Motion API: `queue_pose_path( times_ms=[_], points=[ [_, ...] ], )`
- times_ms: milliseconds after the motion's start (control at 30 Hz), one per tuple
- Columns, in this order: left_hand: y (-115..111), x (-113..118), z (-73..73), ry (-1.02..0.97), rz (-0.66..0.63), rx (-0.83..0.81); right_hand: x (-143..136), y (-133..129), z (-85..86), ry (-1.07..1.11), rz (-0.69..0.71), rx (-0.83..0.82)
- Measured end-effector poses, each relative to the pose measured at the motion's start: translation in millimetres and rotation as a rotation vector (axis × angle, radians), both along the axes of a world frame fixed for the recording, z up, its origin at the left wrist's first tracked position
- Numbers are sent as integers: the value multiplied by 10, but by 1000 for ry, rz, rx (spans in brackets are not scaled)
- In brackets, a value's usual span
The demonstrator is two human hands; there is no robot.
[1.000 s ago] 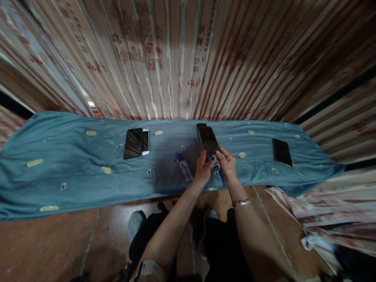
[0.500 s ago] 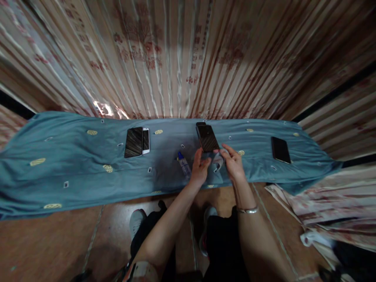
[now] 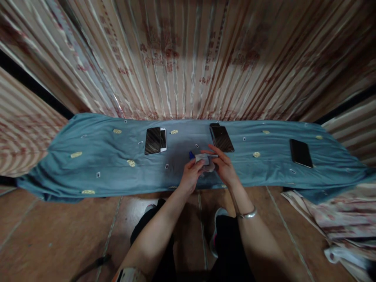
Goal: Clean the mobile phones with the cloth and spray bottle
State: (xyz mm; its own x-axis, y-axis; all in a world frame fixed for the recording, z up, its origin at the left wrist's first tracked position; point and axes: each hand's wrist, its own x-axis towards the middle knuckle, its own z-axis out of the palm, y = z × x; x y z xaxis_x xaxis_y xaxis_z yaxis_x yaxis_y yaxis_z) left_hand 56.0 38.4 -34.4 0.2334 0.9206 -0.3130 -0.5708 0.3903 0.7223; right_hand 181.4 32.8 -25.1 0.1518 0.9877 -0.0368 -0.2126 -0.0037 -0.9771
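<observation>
head view: both hands meet over the near middle of the blue sheet (image 3: 96, 156), which is spread along the foot of a striped curtain (image 3: 182, 58). the left hand (image 3: 190, 176) and the right hand (image 3: 225, 168) are each closed on a small pale cloth (image 3: 205, 159), pinching it between them just above the sheet. the cloth looks soft, light and limp, so it should bunch and fold wherever it is pinched; an edge or a corner looks like the easiest place to take it, and it is unlikely to slip or break. just beyond the hands lies a dark phone (image 3: 222, 138), flat and face up, apart from the cloth. it looks stiff, smooth and glassy, so its long side edges seem the safer hold. further left lie two phones (image 3: 155, 140) side by side, and well off to the right another black phone (image 3: 300, 152).

a blue cap (image 3: 191, 155) peeks out beside the cloth; the rest of that thing is hidden behind the hands. how the cloth is folded cannot be made out. the small marks on the sheet are too small to tell. the right wrist wears a bangle (image 3: 248, 214).
</observation>
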Motion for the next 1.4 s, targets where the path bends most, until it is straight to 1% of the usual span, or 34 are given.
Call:
queue_pose_path(
  times_ms=[100, 167, 200, 267, 300, 367, 433, 533, 567, 633, 700, 767, 800, 833, 900, 1033, 1100, 1167, 1300, 1400],
  points=[
    [70, -195, 10, 182, 36, 135, -76, 16, -7, -162, -14, 39],
    [137, -376, 44, 337, 95, 289, -83, 49, -44, -273, -61, 57],
    [171, -476, 68, 434, 147, 355, -77, 71, -71, -325, -91, 62],
    [225, -678, 119, 624, 212, 440, -59, 123, -135, -438, -159, 66],
    [243, -772, 141, 695, 209, 471, -57, 149, -171, -508, -192, 64],
    [264, -934, 171, 785, 208, 529, -86, 196, -244, -642, -213, 39],
    [272, -1054, 177, 851, 208, 555, -164, 236, -315, -738, -194, 17],
    [284, -1158, 152, 908, 227, 490, -310, 290, -389, -788, -141, 39],
    [288, -1175, 139, 890, 228, 447, -348, 308, -398, -769, -130, 37],
    [295, -1194, 115, 781, 220, 352, -396, 344, -383, -634, -98, -25],
    [294, -1197, 94, 619, 225, 251, -418, 365, -322, -431, -39, -118],
    [281, -1197, 74, 468, 239, 171, -440, 361, -227, -265, 39, -159],
    [273, -1197, 63, 403, 243, 143, -457, 348, -174, -115, 100, -182],
    [264, -1197, 53, 348, 239, 126, -478, 330, -122, 30, 152, -204],
    [252, -1194, 31, 273, 226, 113, -532, 286, -32, 234, 236, -258],
    [245, -1145, 2, 228, 237, 117, -632, 215, 64, 470, 366, -333],
    [234, -1104, 4, 214, 247, 119, -662, 196, 86, 547, 412, -350],
    [210, -1071, 19, 181, 243, 109, -680, 182, 107, 573, 433, -358],
    [137, -1064, 59, 143, 177, 94, -705, 143, 158, 566, 439, -349],
    [98, -1079, 67, 146, 164, 84, -720, 94, 185, 481, 441, -287]
  ],
)
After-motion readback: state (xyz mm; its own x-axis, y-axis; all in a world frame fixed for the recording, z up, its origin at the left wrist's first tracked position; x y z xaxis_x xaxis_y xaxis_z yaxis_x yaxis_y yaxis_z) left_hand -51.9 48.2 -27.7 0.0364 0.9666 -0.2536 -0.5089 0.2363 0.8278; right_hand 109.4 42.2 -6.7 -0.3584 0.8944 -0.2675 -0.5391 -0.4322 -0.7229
